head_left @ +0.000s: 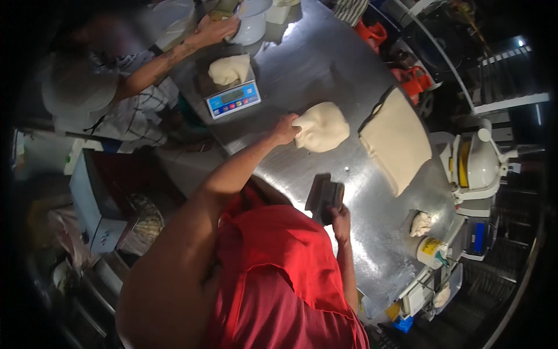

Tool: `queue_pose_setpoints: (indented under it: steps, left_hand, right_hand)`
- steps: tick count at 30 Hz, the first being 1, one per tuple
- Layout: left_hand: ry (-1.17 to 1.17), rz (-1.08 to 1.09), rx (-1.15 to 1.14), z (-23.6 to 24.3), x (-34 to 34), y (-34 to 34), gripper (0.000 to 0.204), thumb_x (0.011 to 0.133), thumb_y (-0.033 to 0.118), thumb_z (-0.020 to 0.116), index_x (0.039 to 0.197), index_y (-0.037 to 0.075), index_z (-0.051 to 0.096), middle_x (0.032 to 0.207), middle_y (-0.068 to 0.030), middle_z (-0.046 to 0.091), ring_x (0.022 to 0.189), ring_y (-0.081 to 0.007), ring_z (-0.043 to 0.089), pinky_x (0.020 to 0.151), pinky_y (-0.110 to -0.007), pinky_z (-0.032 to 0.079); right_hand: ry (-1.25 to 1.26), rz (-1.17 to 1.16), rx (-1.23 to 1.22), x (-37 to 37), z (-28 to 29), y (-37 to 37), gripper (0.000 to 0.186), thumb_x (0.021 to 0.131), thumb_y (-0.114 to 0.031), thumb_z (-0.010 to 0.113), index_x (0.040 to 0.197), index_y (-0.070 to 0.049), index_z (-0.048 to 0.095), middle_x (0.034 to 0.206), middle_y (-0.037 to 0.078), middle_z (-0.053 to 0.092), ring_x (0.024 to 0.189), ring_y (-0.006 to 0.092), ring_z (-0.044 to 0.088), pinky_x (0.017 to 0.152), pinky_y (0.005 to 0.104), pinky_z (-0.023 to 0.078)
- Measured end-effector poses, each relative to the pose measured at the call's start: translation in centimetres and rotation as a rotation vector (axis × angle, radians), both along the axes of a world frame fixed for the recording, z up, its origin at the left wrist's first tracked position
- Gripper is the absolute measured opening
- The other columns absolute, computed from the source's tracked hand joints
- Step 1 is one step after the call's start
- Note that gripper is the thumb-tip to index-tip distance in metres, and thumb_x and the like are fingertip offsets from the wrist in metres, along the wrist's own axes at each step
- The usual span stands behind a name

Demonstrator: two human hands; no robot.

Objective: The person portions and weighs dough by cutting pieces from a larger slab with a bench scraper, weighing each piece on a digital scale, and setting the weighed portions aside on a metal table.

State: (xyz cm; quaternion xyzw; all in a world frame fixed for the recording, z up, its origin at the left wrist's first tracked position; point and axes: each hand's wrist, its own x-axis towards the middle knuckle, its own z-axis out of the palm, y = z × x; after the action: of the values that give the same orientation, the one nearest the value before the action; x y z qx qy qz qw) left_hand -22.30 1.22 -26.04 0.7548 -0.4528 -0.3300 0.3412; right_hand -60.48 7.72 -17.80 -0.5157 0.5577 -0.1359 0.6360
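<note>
One dough piece (pixel 229 70) is already on the scale (pixel 233 99). The left hand (pixel 285 129) pinches the round dough (pixel 325 127), still off it, on the table (pixel 279 75). The right hand (pixel 340 221) grips a dark tool (pixel 319 196).

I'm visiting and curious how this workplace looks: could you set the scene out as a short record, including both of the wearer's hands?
Left hand: gripping the edge of a rounded dough piece
Right hand: holding a dark, flat-sided tool
Surface: shiny metal table
Scale: bearing a dough lump
Right of rounded piece: flat dough sheet
Co-worker's hand: at the table's far left, holding something unclear
</note>
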Motion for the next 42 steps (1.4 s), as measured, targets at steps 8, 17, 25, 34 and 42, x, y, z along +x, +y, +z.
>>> queue_pose_setpoints:
  steps: [8, 17, 25, 34, 42]
  left_hand:
    - [0.234, 0.23, -0.004, 6.0, -3.6, 4.8, 0.021, 0.083, 0.009, 0.078, 0.099, 0.003, 0.066, 0.097, -0.0174, 0.072, 0.102, -0.0375, 0.069, 0.089, -0.051, 0.054]
    - [-0.113, 0.15, -0.196, 3.3, -0.5, 6.9, 0.023, 0.083, 0.005, 0.073, 0.1, 0.006, 0.058, 0.1, -0.0192, 0.069, 0.1, -0.0436, 0.066, 0.087, -0.05, 0.052]
    - [0.165, 0.302, -0.431, 8.9, 9.4, 13.5, 0.038, 0.083, -0.004, 0.07, 0.119, 0.008, 0.068, 0.112, -0.0091, 0.063, 0.098, -0.0249, 0.066, 0.09, -0.035, 0.054]
    - [0.431, 0.792, -0.589, 7.5, 25.8, 12.1, 0.035, 0.096, 0.006, 0.062, 0.131, 0.004, 0.058, 0.115, -0.0077, 0.065, 0.102, -0.0169, 0.065, 0.087, -0.031, 0.052]
    - [0.419, 0.949, -0.626, 5.6, 28.8, 7.9, 0.026, 0.104, 0.014, 0.066, 0.127, 0.004, 0.058, 0.108, -0.0082, 0.067, 0.099, -0.016, 0.067, 0.081, -0.031, 0.056]
  right_hand:
    - [0.261, 0.446, -0.756, 12.3, 5.1, -5.9, 0.035, 0.094, -0.015, 0.065, 0.119, 0.005, 0.051, 0.095, 0.035, 0.068, 0.094, 0.0558, 0.065, 0.08, 0.0591, 0.052]
    - [0.565, 0.643, -0.889, 21.8, -3.5, -8.1, 0.042, 0.099, -0.023, 0.059, 0.126, 0.007, 0.047, 0.082, 0.028, 0.07, 0.076, 0.0488, 0.07, 0.069, 0.0569, 0.056]
    - [0.528, 0.549, -0.534, 19.2, -2.1, -6.1, 0.061, 0.099, -0.035, 0.06, 0.142, 0.005, 0.041, 0.104, 0.034, 0.071, 0.098, 0.0555, 0.068, 0.084, 0.0586, 0.055]
    - [0.429, 0.564, -0.475, 18.5, -4.1, -7.6, 0.055, 0.102, -0.037, 0.059, 0.132, 0.008, 0.045, 0.099, 0.036, 0.069, 0.099, 0.0563, 0.068, 0.08, 0.0568, 0.054]
    - [0.294, 0.489, -0.453, 18.9, -3.4, -7.0, 0.057, 0.103, -0.047, 0.056, 0.129, 0.004, 0.048, 0.099, 0.034, 0.07, 0.098, 0.0557, 0.068, 0.077, 0.0559, 0.054]
